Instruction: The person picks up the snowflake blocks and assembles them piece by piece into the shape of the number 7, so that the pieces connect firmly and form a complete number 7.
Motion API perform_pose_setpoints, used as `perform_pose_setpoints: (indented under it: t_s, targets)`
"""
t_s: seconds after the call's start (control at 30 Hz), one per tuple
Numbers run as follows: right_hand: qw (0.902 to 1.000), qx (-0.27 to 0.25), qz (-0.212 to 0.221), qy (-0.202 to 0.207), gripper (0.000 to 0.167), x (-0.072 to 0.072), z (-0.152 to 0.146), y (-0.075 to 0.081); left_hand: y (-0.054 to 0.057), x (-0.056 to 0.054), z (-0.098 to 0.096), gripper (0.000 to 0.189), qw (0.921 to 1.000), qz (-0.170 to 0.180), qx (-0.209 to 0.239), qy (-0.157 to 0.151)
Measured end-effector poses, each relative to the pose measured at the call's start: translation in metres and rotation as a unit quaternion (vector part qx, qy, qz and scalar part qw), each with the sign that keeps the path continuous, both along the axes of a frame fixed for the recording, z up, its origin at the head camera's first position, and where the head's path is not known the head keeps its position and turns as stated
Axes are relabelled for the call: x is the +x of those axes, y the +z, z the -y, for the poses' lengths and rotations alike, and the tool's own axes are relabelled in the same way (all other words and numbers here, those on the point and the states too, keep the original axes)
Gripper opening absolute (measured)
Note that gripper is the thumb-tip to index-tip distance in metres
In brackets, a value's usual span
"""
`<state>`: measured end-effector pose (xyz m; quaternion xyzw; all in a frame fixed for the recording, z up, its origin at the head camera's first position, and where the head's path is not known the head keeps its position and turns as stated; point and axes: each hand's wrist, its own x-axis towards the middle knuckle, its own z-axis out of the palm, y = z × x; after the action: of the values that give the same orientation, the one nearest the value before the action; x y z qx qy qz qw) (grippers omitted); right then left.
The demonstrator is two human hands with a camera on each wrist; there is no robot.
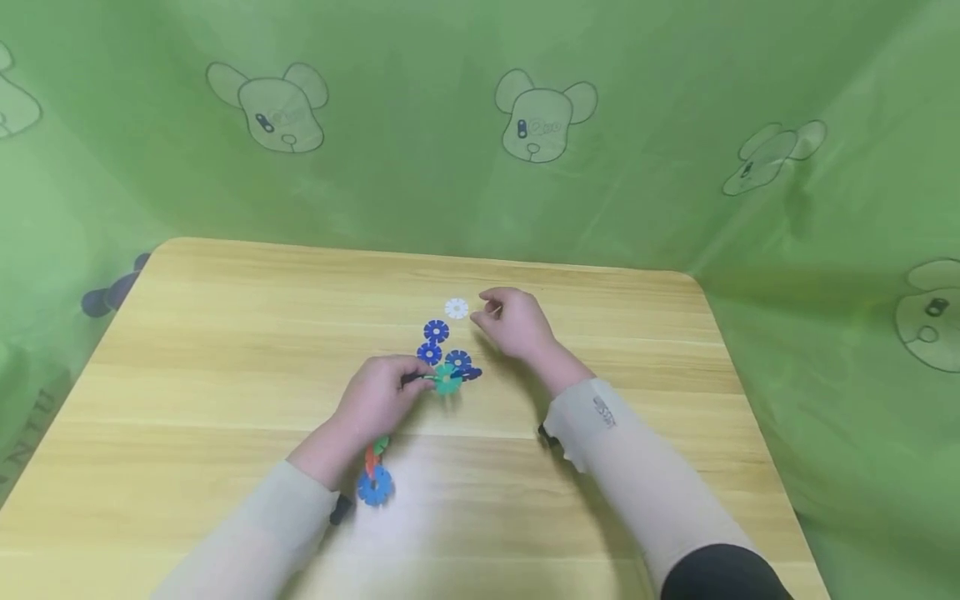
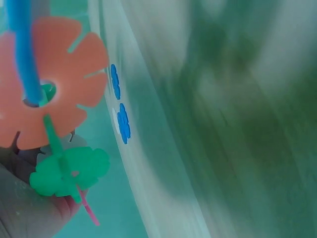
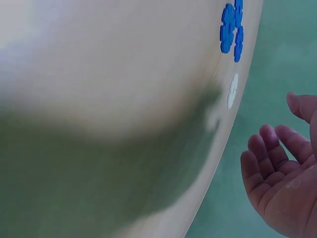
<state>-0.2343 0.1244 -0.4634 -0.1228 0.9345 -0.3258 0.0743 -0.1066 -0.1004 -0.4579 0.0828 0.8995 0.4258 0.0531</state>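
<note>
My left hand (image 1: 380, 392) pinches a linked string of notched plastic snowflake discs. Near its fingertips is a green disc (image 1: 447, 379) with a dark blue disc (image 1: 471, 374) beside it. Below the hand show an orange disc (image 1: 372, 460) and a light blue disc (image 1: 374, 486); the fingers hide the string's middle. The left wrist view gives the orange disc (image 2: 89, 64) and another green disc (image 2: 74, 171) close up. My right hand (image 1: 517, 323) hovers with loosely bent fingers, holding nothing. Just left of its fingertips lies a white disc (image 1: 456, 308), apart from them.
Loose blue discs (image 1: 436, 331) lie on the wooden table (image 1: 600, 500) between the hands, beyond the green one. A green curtain (image 1: 420, 183) printed with bear heads hangs behind the table's far edge and along the sides.
</note>
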Motion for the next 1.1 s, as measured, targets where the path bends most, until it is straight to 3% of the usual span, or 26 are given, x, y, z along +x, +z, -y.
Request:
perform_pose_setpoints:
  t_s: [0.23,0.4,0.67,1.1]
  targets:
    - [0.9989,0.040,0.023,-0.006,0.057,-0.017,0.017,-0.010,-0.004,-0.003,0.001,0.009,1.0000,0.005,-0.004,0.001]
    - [0.9969,0.068,0.039,-0.004,0.055,-0.021,0.024,-0.022,-0.006,0.000,0.000,0.008,0.9996,0.027,-0.011,0.001]
    - [0.9921,0.122,0.030,-0.002,0.056,-0.024,0.033,-0.031,-0.011,0.001,0.004,0.005,0.9996,0.023,-0.017,0.007]
    - [0.9931,0.110,0.036,-0.018,0.048,-0.032,0.042,-0.037,-0.018,-0.002,0.012,0.006,0.9997,0.018,-0.007,0.017]
